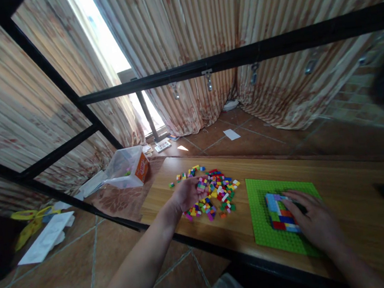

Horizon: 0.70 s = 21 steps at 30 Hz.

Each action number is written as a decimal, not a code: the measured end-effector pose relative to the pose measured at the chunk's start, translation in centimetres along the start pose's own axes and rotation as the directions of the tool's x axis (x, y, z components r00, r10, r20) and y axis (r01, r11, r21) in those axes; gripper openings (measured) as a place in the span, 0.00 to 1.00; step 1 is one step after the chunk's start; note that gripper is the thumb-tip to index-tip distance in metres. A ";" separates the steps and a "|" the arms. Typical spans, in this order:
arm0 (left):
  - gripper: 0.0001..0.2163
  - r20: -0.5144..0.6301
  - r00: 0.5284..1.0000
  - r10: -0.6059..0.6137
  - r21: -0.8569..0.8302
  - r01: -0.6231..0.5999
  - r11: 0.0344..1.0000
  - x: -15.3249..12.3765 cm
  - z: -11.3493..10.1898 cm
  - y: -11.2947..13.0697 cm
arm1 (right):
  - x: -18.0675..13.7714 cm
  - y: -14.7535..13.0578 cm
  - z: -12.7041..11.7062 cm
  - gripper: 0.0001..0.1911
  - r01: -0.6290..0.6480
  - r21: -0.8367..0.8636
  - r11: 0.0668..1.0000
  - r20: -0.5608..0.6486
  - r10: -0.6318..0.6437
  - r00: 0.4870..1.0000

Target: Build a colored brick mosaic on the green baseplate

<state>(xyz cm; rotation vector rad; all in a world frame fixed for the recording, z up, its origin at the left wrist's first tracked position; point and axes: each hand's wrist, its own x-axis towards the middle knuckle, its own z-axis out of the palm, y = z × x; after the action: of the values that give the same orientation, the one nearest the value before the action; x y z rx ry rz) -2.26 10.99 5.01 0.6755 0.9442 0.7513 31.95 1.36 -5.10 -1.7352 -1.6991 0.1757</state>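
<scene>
My left hand [188,194] is over a loose pile of small coloured toy bricks [223,191] on the wooden bench. Its fingers are curled around a few bricks [201,184], pink ones among them. To the right, my right hand [309,216] is at a low rectangular build of toy bricks [279,215], which sits on a green studded baseplate [262,228]. Thumb and forefinger come together at the build's upper right edge. What lies between them is hidden, and the hand covers the build's right side.
A clear plastic box [122,170] with an orange label stands beyond the bench's left end. A black metal frame [184,73] crosses ahead, in front of long curtains [192,28]. White foam pieces [46,239] and a yellow bag [30,227] lie on the tiled floor at left.
</scene>
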 end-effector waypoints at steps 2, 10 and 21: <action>0.11 0.028 0.999 -0.024 -0.073 0.026 0.997 -0.6 0.6 -0.3 | 0.0 0.0 0.0 0.25 -0.002 -0.012 1.000 0.001 0.002 1.000; 0.13 -0.001 0.991 0.133 0.021 -0.133 0.991 -1.3 2.5 -1.9 | 0.0 -0.2 0.0 0.25 -0.011 -0.016 1.000 -0.010 0.011 1.000; 0.19 -0.079 0.989 0.123 0.058 -0.119 0.991 -1.5 3.3 -3.3 | 0.0 -0.1 0.1 0.24 -0.004 -0.007 1.000 -0.015 0.004 1.000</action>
<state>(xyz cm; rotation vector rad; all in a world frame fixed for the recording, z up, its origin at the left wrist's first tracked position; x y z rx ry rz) 0.97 7.37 4.54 0.7581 1.0077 0.8696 31.87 1.39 -5.11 -1.7405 -1.6876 0.1585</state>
